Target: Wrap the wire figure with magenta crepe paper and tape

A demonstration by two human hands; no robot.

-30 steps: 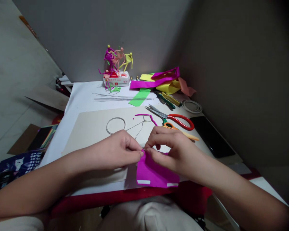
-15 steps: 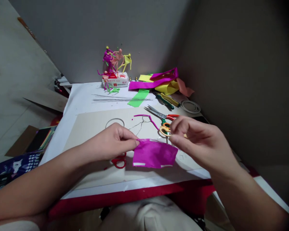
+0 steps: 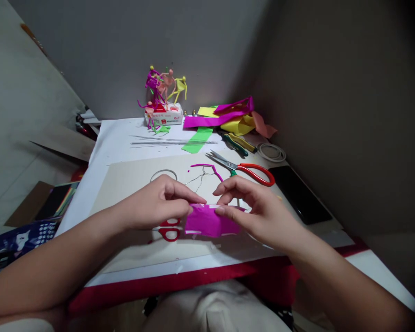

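A magenta piece of paper (image 3: 207, 222) with white strips along its edges hangs between my hands above the board. My left hand (image 3: 159, 200) pinches its upper left corner between thumb and fingers. On its upper edge, right of the middle, my right hand (image 3: 254, 207) grips the piece with thumb and fingertips. Behind the hands lies a twisted wire figure (image 3: 203, 173), partly wrapped in magenta. Red-handled scissors (image 3: 256, 173) rest beyond my right hand, and another red-handled pair (image 3: 168, 234) is partly hidden below my left.
Wire and paper figures (image 3: 166, 85) stand on a small box (image 3: 168, 115) at the back. Coloured strips (image 3: 240, 121), pliers (image 3: 235, 144), thin wires (image 3: 169, 142), a white coil (image 3: 271, 152) and a black phone (image 3: 299, 193) lie around the board (image 3: 121, 180).
My right hand has moved left and down onto the paper's upper edge, uncovering the scissors' red handles and the phone. My left hand still holds the corner.
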